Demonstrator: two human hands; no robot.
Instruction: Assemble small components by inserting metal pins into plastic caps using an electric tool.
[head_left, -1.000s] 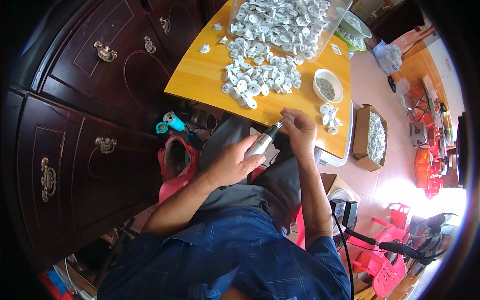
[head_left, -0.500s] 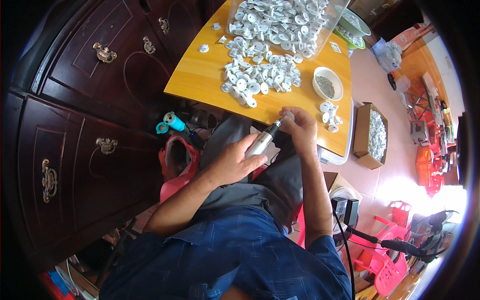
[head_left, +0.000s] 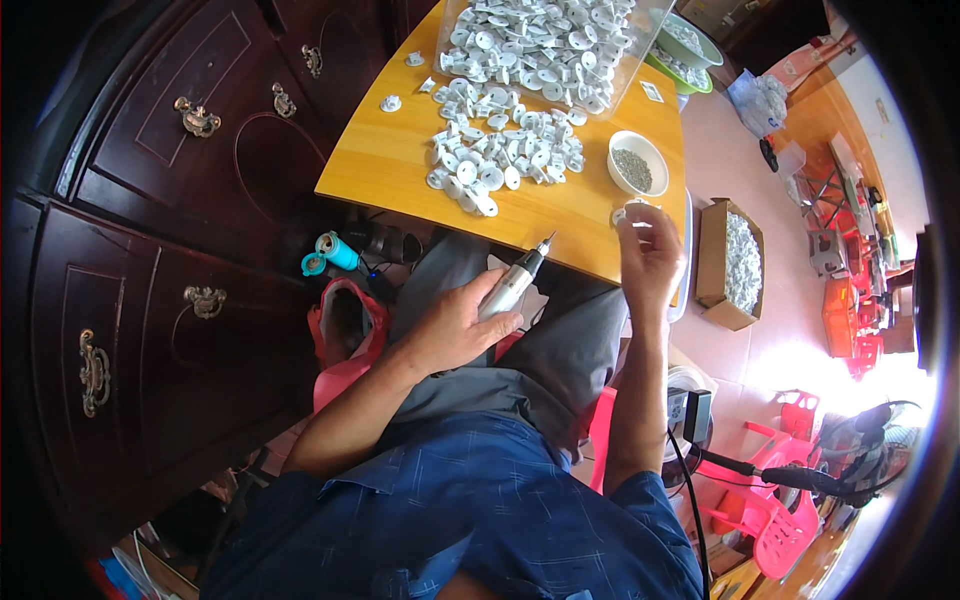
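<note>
- Silver pen-shaped tool (head_left: 512, 283) lies gripped in the left hand (head_left: 455, 325), tip up.
- Right hand (head_left: 648, 255) pinches a small white part (head_left: 632, 210) near the bowl (head_left: 637, 163).

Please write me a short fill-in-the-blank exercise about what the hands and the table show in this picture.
1. The left hand holds a pen-shaped power tool whose tip points toward the ____.
2. The small white bowl on the wooden table holds ____ grains.
3. The right hand is raised at the table's near ____.
4. The cardboard box of white pieces stands on the ____.

Missing words: table; grey; edge; floor
</note>
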